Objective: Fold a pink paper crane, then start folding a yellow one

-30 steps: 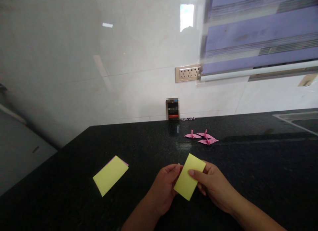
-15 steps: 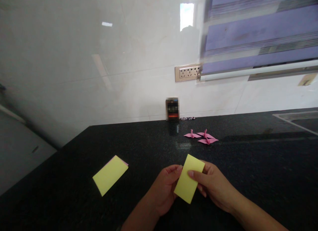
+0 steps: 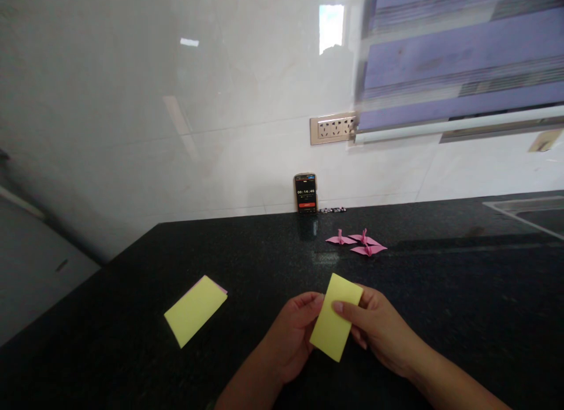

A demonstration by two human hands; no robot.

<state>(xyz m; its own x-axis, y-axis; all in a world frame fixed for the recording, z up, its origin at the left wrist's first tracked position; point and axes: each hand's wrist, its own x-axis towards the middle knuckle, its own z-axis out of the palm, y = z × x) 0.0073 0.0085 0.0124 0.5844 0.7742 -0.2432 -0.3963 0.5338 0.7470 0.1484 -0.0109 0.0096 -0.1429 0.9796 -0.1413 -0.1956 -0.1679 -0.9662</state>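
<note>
A yellow rectangle of origami paper, apparently folded, is held tilted above the dark counter. My right hand grips its right edge, thumb flat on the front and fingers behind. On the other side, my left hand is closed at the left edge, its thumb near the upper left side; the paper hides some of its fingertips. Beyond my hands stand three pink paper cranes close together. To the left lies a stack of paper, yellow on top with a pink edge peeking out.
A phone showing a timer leans against the tiled wall, with a beaded strap beside it. A wall socket and a purple blind are above. The black counter ends in a slanted left edge.
The yellow paper has shifted very slightly between my hands. Both hands keep nearly the same place and grip; the cranes and the stack have not moved.
</note>
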